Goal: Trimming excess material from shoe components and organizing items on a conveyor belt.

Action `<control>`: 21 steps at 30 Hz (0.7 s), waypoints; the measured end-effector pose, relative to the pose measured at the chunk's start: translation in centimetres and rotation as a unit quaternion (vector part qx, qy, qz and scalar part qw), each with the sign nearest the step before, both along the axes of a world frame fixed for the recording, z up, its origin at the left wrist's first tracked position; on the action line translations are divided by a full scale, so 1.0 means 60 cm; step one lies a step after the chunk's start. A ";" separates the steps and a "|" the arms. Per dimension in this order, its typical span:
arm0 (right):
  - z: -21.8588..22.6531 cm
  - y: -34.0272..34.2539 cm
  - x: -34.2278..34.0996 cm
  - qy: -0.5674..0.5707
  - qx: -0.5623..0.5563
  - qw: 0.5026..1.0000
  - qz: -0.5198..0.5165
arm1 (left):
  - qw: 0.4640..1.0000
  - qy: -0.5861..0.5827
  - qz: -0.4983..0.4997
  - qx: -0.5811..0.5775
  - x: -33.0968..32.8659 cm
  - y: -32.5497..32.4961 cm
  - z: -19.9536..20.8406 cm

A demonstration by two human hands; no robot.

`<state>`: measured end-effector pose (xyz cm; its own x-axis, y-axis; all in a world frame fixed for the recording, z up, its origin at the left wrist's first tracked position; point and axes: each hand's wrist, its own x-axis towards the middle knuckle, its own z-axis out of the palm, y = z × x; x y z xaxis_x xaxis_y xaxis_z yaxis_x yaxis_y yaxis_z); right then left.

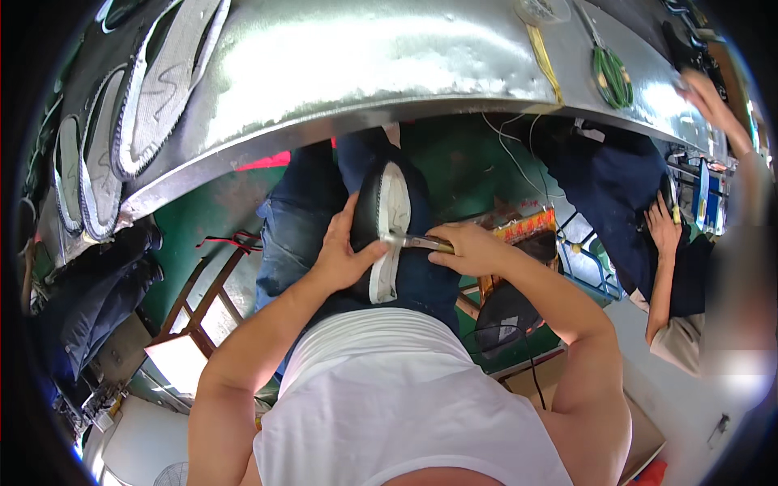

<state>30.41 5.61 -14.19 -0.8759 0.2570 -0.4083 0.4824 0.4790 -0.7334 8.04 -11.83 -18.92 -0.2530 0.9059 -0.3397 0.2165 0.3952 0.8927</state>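
Observation:
A black shoe upper (367, 212) with a pale insole (395, 194) rests sole-up across my thighs. My left hand (344, 255) grips its left side, the thumb lying over the sole near the middle. In my right hand (470, 247) is a pair of pliers (420, 241) with metal jaws and yellowish handles. The jaws meet the shoe's pale sole close to my left thumb; whether they pinch its edge is too small to tell.
A shiny metal table (348, 49) stands ahead, with several unfinished shoes (162, 89) at its left and green-handled scissors (612, 77) at its right. A wooden stool (203, 312) is left of me. A co-worker (689, 275) sits at right. A dark bag-like object (510, 316) lies by my right leg.

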 end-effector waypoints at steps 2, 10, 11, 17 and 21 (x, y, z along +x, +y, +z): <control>0.023 -0.020 0.012 -0.033 -0.133 0.990 -0.038 | 1.000 -0.018 0.009 -0.020 0.009 0.009 0.013; 0.060 -0.028 -0.019 -0.078 0.007 0.997 -0.028 | 0.997 -0.047 0.063 -0.011 0.033 0.005 -0.004; 0.058 -0.036 -0.024 -0.076 0.011 0.997 -0.028 | 0.997 -0.045 0.064 -0.007 0.036 0.001 -0.004; -0.001 -0.125 -0.037 -0.061 -0.279 0.914 -0.288 | 0.989 0.142 0.030 0.014 0.043 -0.007 0.036; -0.001 -0.097 -0.018 -0.103 -0.390 0.877 -0.262 | 0.974 0.220 -0.041 0.029 0.044 -0.006 0.061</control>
